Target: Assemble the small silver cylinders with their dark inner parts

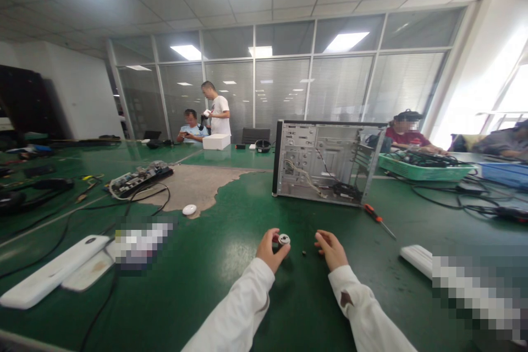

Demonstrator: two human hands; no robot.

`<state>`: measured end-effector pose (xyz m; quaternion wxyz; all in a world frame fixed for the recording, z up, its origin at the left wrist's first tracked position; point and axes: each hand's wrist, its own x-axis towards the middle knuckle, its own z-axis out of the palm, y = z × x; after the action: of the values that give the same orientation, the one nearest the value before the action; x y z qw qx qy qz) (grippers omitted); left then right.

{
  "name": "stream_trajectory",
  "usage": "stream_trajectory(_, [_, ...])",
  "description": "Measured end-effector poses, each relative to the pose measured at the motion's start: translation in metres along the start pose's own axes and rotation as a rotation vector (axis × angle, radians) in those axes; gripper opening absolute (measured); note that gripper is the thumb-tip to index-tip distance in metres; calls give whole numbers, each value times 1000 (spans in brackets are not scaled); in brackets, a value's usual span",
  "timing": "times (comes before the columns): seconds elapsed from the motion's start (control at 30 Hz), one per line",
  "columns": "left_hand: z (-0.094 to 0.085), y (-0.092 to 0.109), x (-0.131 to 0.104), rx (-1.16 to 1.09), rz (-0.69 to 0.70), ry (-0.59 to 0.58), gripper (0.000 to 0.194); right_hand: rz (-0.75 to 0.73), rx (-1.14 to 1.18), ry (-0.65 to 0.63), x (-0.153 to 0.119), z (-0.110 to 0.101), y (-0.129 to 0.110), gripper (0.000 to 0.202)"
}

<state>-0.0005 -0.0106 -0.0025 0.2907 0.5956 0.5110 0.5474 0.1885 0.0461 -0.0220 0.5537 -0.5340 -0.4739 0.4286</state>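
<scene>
My left hand (272, 250) grips a small round whitish part (284, 239) with dark spots on its upper face, just above the green table. My right hand (331, 250) is a short way to the right, its fingers loosely bent and apart, with nothing visible in them. On the table between the two hands lies a tiny dark piece (304, 253), touched by neither. Beyond them stands an open computer case (322, 162) with bare bays and cables inside. A screwdriver (379, 220) with a red and black handle rests beside the case's lower right corner.
A white round lid-like disc (189, 209) lies on the left near a bare patch (193, 187) in the green surface. Cables and a circuit assembly (140, 179) are further left. Long white objects (53, 272) flank both sides. A green basket (427, 170) holds cables. Several people are beyond.
</scene>
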Motion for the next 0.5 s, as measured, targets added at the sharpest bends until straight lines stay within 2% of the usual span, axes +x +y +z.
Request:
stream_trajectory(0.07, [0, 0, 5, -192, -119, 59, 32, 93, 206, 53, 4, -3, 1, 42])
stream_trajectory(0.13, [-2, -1, 12, -397, -315, 142, 25, 148, 345, 108, 7, -6, 2, 42])
stream_trajectory(0.23, [-11, -4, 22, -656, -558, 256, 21, 170, 414, 139, 7, -7, 3, 41])
stream_trajectory(0.37, [-18, -6, 25, -842, -619, 300, 24, 184, 451, 146, 5, -7, 2, 38])
stream_trajectory(0.5, [-14, -5, 21, -774, -587, 253, 23, 188, 437, 123, 3, -6, -1, 37])
